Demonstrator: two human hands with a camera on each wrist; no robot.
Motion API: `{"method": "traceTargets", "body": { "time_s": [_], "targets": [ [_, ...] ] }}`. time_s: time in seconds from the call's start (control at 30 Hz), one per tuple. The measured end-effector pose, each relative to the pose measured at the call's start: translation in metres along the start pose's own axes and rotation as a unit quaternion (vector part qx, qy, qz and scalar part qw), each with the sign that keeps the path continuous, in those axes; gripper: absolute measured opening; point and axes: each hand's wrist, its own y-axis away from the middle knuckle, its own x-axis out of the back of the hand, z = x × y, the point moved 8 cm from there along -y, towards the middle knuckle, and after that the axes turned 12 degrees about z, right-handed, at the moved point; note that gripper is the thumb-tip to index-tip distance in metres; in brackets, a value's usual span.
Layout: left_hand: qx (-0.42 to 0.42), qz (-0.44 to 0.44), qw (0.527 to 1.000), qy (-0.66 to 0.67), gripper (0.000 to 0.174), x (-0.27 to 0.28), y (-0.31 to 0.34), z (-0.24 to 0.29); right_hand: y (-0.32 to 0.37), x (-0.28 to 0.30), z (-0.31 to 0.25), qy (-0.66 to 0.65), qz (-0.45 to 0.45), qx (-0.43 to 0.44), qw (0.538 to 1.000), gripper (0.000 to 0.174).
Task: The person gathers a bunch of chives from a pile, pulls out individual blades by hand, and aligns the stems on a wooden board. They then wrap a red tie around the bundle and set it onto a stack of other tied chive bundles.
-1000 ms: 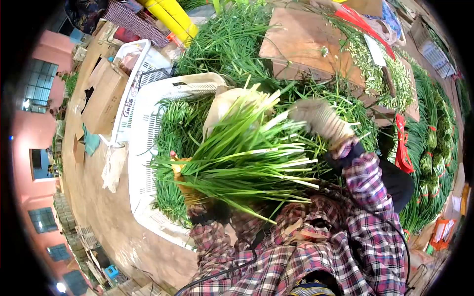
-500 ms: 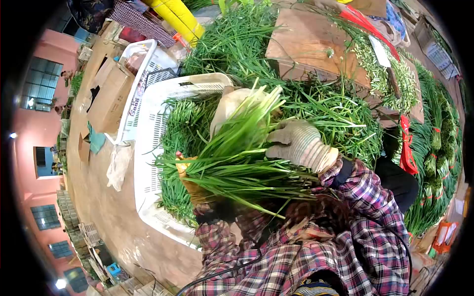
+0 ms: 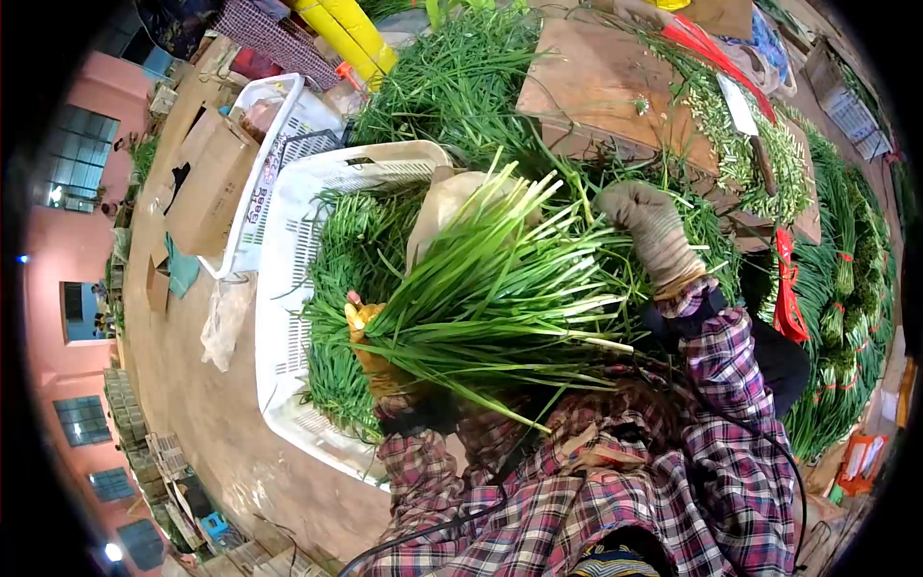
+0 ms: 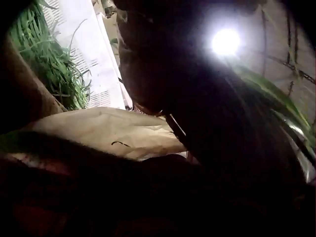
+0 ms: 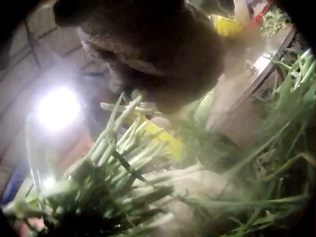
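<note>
My left hand (image 3: 377, 361), in a yellowish glove, grips a thick bunch of garlic chives (image 3: 500, 298) by its leafy side. The pale stalk ends fan out toward the right. Just beyond those ends is my right hand (image 3: 642, 213), in a grey striped glove, its fingers bent and a few green strands close by its fingertips. I cannot tell whether it pinches any of them. In the right wrist view the dark glove (image 5: 153, 54) hangs over the cut stalk ends (image 5: 143, 133). The left wrist view is mostly dark, with a cream cloth (image 4: 108, 131) showing.
A white plastic basket (image 3: 279, 317) of chives stands at the left, another white crate (image 3: 252, 192) behind it. Loose greens (image 3: 452, 87) pile at the back. A wooden board (image 3: 606, 82) carries a knife (image 3: 738, 106) near chopped stalk bits. Tied bundles (image 3: 841, 298) lie right.
My right hand swept in a blur, came over the stalk ends of the bunch half a second ago, and has now drawn back to the right. The left hand keeps its grip, almost unmoved.
</note>
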Motion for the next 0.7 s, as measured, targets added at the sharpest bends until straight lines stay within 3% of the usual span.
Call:
{"method": "traceTargets", "body": {
  "time_s": [0.07,0.1,0.13,0.17,0.2,0.27,0.3,0.33,0.37,0.4,0.43,0.47,0.5,0.53,0.57,0.6,0.67,0.7],
  "targets": [
    [0.076,-0.114,0.988,0.069,0.020,-0.018,0.005,-0.005,-0.016,0.015,0.007,-0.034,0.041,-0.035,0.998,0.017],
    [0.047,-0.010,0.998,0.049,0.021,0.008,-0.001,-0.003,-0.018,0.028,-0.002,0.031,0.084,-0.020,0.996,0.017],
    [0.044,-0.009,0.998,0.053,0.021,0.020,-0.008,-0.002,-0.032,0.057,0.012,0.063,0.123,-0.020,0.990,0.017],
    [0.059,-0.083,0.993,0.059,0.017,0.022,-0.012,-0.002,-0.042,0.088,0.026,0.001,0.158,-0.021,0.987,0.018],
    [0.076,-0.156,0.983,0.065,0.022,0.018,-0.011,-0.005,-0.050,0.120,0.033,0.042,0.182,-0.041,0.982,0.020],
    [0.102,-0.113,0.980,0.124,0.020,0.010,-0.001,-0.008,-0.069,0.175,0.050,0.235,0.180,-0.001,0.955,0.020],
    [0.048,-0.056,0.997,0.014,0.022,0.006,0.002,-0.004,-0.056,0.164,0.025,0.436,0.159,0.106,0.880,0.022],
    [-0.006,-0.003,0.995,-0.101,0.023,0.005,0.001,0.000,-0.036,0.137,-0.002,0.611,0.130,0.203,0.755,0.025],
    [0.030,-0.151,0.988,0.024,0.028,0.018,-0.013,-0.005,-0.029,0.126,-0.005,0.636,0.139,0.130,0.748,0.033],
    [-0.035,-0.051,0.997,-0.047,0.037,0.026,-0.010,-0.001,-0.026,0.112,-0.006,0.601,0.099,0.150,0.779,0.040],
    [0.004,-0.103,0.995,0.011,0.038,0.023,-0.010,-0.005,-0.025,0.097,0.005,0.495,0.072,0.144,0.854,0.040],
    [0.043,-0.154,0.985,0.070,0.040,0.021,-0.008,-0.006,-0.019,0.076,0.024,0.320,0.007,0.075,0.945,0.040],
    [0.043,-0.154,0.985,0.066,0.040,0.014,-0.002,-0.006,-0.003,0.045,0.034,0.237,-0.053,-0.007,0.970,0.038],
    [0.015,-0.075,0.996,0.037,0.034,0.010,0.003,-0.004,0.009,0.021,0.059,0.154,-0.136,-0.069,0.976,0.042],
    [-0.014,0.003,1.000,0.010,0.029,0.013,0.003,-0.002,0.035,-0.002,0.058,0.071,-0.176,-0.201,0.961,0.047],
    [-0.015,0.002,1.000,0.010,0.029,0.012,0.003,-0.002,0.029,-0.013,0.074,0.155,-0.252,0.002,0.955,0.051],
    [0.035,0.007,0.999,0.013,0.027,0.019,0.006,-0.009,0.035,-0.028,0.073,-0.048,-0.166,-0.216,0.961,0.047],
    [0.049,-0.023,0.998,0.020,0.027,0.020,0.005,-0.010,0.039,-0.045,0.058,-0.121,-0.197,-0.254,0.939,0.047]
  ]
}}
